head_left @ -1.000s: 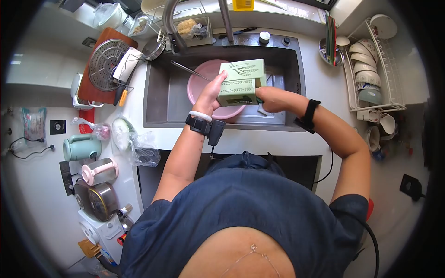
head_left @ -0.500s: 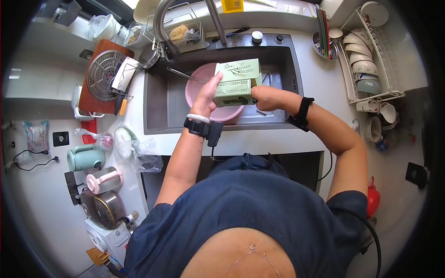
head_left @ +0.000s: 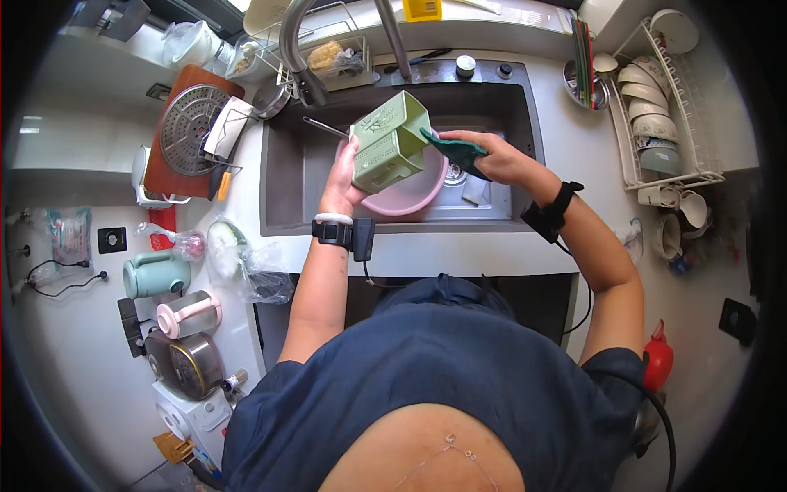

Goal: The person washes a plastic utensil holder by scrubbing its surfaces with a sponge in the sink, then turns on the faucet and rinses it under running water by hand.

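From the head camera I see the left hand (head_left: 343,174) gripping the light green holder (head_left: 384,146) along its left side, the thumb lying on the upper face. The holder is tipped over, its open end turned toward the sink's right edge, and it is held up above the pink basin (head_left: 407,199). My right hand (head_left: 507,161) is closed on a dark green scrubbing cloth (head_left: 461,153), pinched between thumb and fingers; the cloth's free tip reaches the holder's open end, though I cannot tell whether they touch. The basin sits inside the sink (head_left: 287,180), nearer its front edge than its back one, and a metal handle (head_left: 325,126) slants up from behind the holder toward the sink's left edge. Just right of the basin I make out the drain (head_left: 454,171). The faucet (head_left: 291,51) arches over the sink's back left corner, and stacked bowls (head_left: 654,126) stand in the white rack (head_left: 697,156) beyond the right edge.
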Motion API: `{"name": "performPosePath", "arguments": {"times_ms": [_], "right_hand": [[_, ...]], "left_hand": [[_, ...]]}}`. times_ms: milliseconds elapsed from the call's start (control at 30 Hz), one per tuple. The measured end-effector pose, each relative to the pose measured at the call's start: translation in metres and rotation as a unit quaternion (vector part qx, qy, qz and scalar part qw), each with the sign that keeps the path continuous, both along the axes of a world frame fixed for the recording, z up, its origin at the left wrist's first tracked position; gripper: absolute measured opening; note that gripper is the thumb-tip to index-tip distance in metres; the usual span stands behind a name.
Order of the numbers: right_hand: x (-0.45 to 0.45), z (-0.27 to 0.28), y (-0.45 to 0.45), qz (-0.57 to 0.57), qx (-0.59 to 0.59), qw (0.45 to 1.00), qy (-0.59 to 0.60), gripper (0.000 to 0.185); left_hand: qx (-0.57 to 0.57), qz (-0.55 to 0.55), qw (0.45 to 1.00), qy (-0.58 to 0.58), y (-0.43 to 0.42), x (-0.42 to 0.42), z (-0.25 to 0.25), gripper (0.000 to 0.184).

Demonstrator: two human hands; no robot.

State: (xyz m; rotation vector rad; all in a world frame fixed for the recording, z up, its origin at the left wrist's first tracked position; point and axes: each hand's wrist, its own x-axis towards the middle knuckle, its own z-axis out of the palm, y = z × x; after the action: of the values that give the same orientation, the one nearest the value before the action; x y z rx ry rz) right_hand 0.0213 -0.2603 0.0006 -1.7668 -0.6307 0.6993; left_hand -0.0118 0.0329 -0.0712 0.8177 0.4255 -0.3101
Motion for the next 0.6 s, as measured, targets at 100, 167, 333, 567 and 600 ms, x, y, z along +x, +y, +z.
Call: {"name": "performPosePath", "arguments": {"times_ms": [100,167,333,567,600], "right_hand": [[0.0,-0.002,-0.002,-0.022,0.032,0.999,0.023,0.065],[-0.001,-0.005,-0.005,-0.032,0.051,0.998,0.029,0.064],[-0.007,-0.009,-0.005,-0.05,0.031,0.994,0.097,0.065],[-0.005,-0.036,0.004,-0.045,0.022,0.99,0.134,0.064],[-0.005,-0.037,0.006,-0.045,0.024,0.989,0.14,0.064]], "left_hand": [[-0.065,-0.003,0.998,-0.009,0.003,-0.012,0.003,0.041],[-0.091,-0.011,0.996,0.009,0.005,-0.02,0.01,0.048],[-0.101,-0.005,0.995,0.013,0.013,-0.031,0.003,0.049],[-0.164,-0.003,0.986,-0.001,0.02,-0.044,-0.002,0.049],[-0.159,0.009,0.987,-0.015,0.019,-0.046,0.0,0.048]]}}
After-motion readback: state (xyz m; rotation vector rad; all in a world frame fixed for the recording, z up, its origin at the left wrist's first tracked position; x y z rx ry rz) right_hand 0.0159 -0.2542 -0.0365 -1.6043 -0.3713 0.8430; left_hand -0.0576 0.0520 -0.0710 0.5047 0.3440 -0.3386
